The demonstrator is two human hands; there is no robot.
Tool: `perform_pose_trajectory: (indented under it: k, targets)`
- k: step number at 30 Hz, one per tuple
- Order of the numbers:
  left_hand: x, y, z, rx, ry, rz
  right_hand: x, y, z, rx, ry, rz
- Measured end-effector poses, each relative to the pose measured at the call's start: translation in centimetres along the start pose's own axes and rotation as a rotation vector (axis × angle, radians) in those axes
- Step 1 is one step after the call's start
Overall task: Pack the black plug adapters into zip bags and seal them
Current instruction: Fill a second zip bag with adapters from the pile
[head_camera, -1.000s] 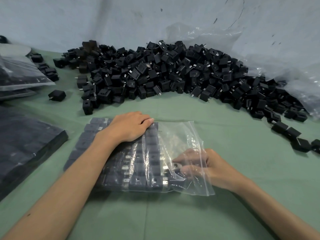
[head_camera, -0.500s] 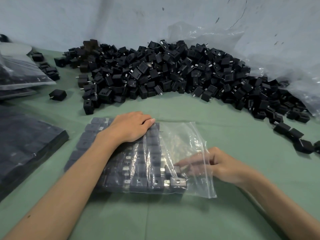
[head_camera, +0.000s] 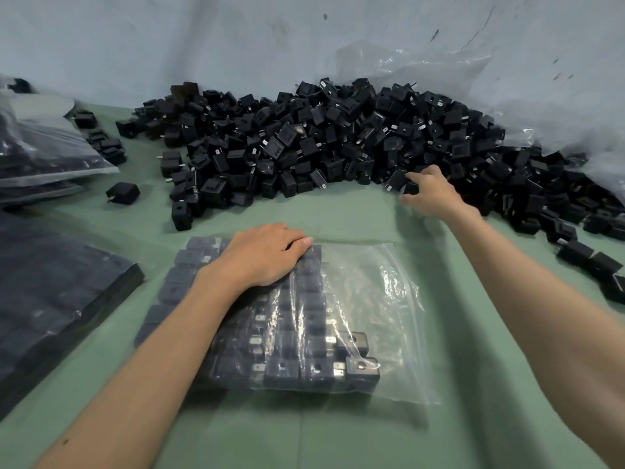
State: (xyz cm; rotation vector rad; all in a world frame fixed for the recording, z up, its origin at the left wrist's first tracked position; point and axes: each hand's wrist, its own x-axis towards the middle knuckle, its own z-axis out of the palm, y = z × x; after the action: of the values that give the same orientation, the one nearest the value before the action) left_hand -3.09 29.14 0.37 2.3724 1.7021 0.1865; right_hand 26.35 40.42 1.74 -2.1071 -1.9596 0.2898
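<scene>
A clear zip bag (head_camera: 382,319) lies flat on the green table, its left part filled with neat rows of black plug adapters (head_camera: 304,353); its right part is empty. My left hand (head_camera: 263,257) presses flat on the bag's far left corner. My right hand (head_camera: 429,192) reaches into the front edge of the big loose pile of black adapters (head_camera: 338,143), fingers curled around an adapter (head_camera: 411,187) there.
Filled bags are stacked at the left (head_camera: 50,292) and far left (head_camera: 40,154). A single adapter (head_camera: 122,192) lies apart. Loose adapters (head_camera: 595,262) trail to the right edge. Crumpled clear plastic (head_camera: 507,96) lies behind the pile against the wall.
My right hand has left the bag's opening and reached forward to the pile, where it now grasps an adapter. The left hand stays pressed on the bag.
</scene>
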Motion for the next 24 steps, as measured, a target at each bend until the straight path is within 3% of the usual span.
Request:
perform_pose_trajectory:
  k: [4,8,12,16,18,24]
  targets:
    - [-0.1,0.0,0.1,0.001,-0.003,0.004,0.5,-0.7,1.3,-0.068,0.132,0.087]
    - [0.0,0.0,0.0,-0.01,-0.003,0.003,-0.7,0.1,1.4,-0.022,0.094,0.125]
    - [0.0,0.0,0.0,-0.015,-0.003,0.006,-4.5,0.9,0.3,0.027,0.091,0.037]
    - [-0.1,0.0,0.0,-0.013,0.003,0.01,-11.1,2.0,-1.0,0.353,-0.111,-0.181]
    - [0.0,-0.1,0.1,-0.017,0.009,0.011,-14.8,2.2,-1.6,0.399,-0.232,-0.271]
    - [0.1,-0.2,0.3,-0.01,0.005,0.003,-19.9,0.8,-0.7,0.683,-0.442,-0.273]
